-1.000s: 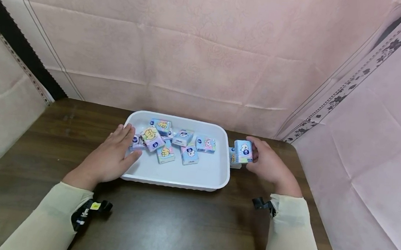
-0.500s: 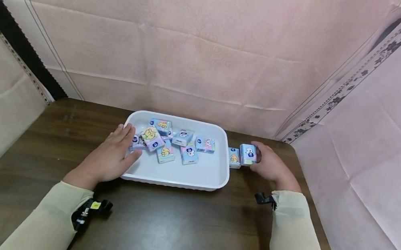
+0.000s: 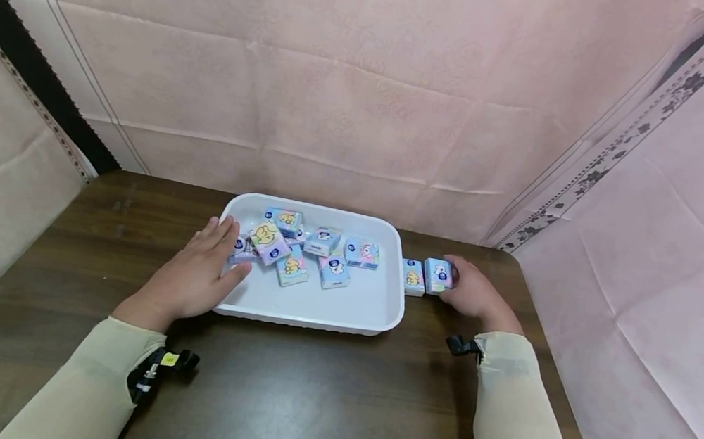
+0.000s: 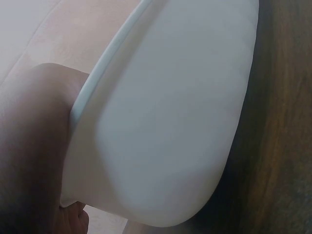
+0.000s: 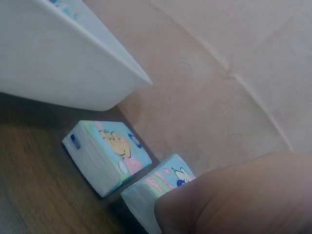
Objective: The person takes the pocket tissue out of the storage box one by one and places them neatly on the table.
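Note:
My right hand (image 3: pixel 477 294) grips a small blue tissue pack (image 3: pixel 438 276) with a white cartoon figure, low at the table, by its right side. Just left of it lies another tissue pack (image 3: pixel 413 277) with a yellow figure, between it and the white tray (image 3: pixel 318 308). My left hand (image 3: pixel 194 276) rests on the tray's left rim, fingers extended and thumb apart. Inside the tray lie several pastel tissue packs (image 3: pixel 335 272), some overlapping. In the right wrist view the held pack (image 5: pixel 158 187) is partly hidden by the hand (image 5: pixel 239 195).
A dark wooden table (image 3: pixel 284 390) carries everything. Pink cloth (image 3: pixel 361 121) hangs behind it, with more cloth panels at the left and right. The right panel (image 3: pixel 658 277) stands close to my right arm.
My right hand has moved right and down with its tissue pack, from partly over the other pack to beside it. The left hand stays on the tray rim.

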`<state>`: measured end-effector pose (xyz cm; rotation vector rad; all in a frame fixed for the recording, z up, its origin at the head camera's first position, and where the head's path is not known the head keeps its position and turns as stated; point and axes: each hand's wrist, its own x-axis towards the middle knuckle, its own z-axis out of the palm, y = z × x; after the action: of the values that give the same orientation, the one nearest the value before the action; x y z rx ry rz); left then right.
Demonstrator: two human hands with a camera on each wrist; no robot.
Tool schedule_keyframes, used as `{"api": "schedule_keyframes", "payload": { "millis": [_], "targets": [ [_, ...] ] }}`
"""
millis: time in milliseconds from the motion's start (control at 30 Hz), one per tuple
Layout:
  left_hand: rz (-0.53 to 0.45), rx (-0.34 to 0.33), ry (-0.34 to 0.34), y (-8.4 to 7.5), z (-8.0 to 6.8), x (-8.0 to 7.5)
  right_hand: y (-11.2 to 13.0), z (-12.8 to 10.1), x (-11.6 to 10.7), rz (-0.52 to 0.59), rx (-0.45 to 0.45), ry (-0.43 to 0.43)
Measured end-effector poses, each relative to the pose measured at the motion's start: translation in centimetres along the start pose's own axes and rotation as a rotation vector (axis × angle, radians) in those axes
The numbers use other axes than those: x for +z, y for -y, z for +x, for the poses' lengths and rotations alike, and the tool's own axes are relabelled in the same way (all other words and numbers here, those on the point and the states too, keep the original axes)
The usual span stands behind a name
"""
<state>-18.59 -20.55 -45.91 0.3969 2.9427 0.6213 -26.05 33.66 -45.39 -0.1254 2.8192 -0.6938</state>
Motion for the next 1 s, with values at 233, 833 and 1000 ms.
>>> {"api": "schedule_keyframes", "payload": {
  "millis": [233,833,1000],
  "targets": [
    [0.008,-0.005,0.003,0.0,0.0,0.1,-0.4,0.6,0.7,-0.011,-0.002,0.016],
    [-0.002,0.004,-0.002,0.1,0.3,0.1,-0.7,1.1,1.6,-0.008,0.018,-0.003],
    [0.003,0.005,-0.007,0.2,0.3,0.3,-0.8,0.9,1.7,-0.014,0.036,0.000]
  ]
}}
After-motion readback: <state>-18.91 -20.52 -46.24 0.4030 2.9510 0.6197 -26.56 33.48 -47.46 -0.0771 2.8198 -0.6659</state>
